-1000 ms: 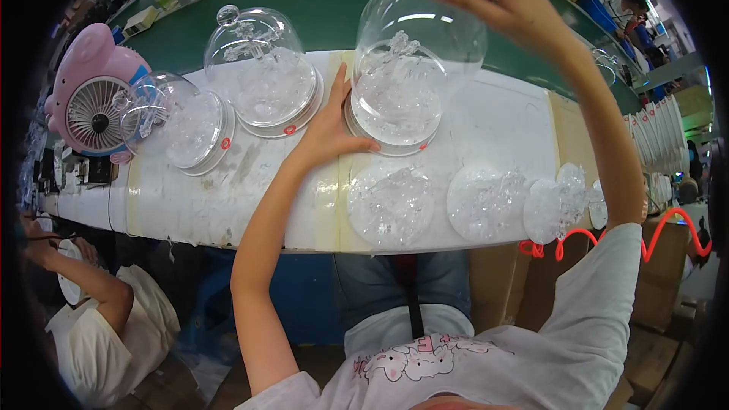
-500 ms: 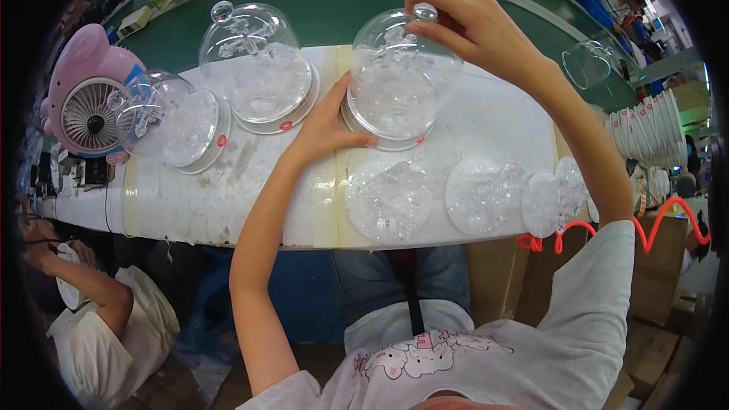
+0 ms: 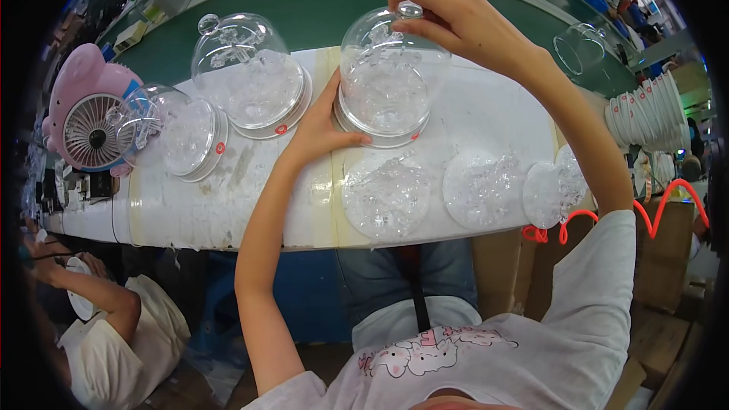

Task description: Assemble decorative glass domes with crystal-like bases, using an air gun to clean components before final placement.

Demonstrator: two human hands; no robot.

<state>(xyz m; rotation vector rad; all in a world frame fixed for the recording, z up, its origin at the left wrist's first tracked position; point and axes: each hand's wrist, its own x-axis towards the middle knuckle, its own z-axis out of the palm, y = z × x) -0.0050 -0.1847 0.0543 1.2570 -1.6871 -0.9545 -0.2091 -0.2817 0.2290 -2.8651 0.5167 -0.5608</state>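
A clear plastic dome [image 3: 387, 80] stands on its round base on the white work surface [image 3: 250, 197]. My right hand [image 3: 456, 23] grips the dome's knob from above. My left hand [image 3: 323, 125] holds the rim of the base on its left side. Inside the dome sits a clear crystal-like decoration. Three round clear bases with crystal decorations [image 3: 385, 196] [image 3: 482, 188] [image 3: 553, 193] lie uncovered in a row nearer to me.
Two more covered domes [image 3: 250, 76] [image 3: 178, 133] stand to the left, next to a pink fan [image 3: 87, 125]. An empty dome [image 3: 581, 45] lies on the green belt [image 3: 304, 7]. Stacked white discs [image 3: 645, 118] are at the right. Another person [image 3: 106, 326] works at lower left.
My right hand has lowered the dome from a tilted, raised position down onto its base. My left hand stayed at the base.
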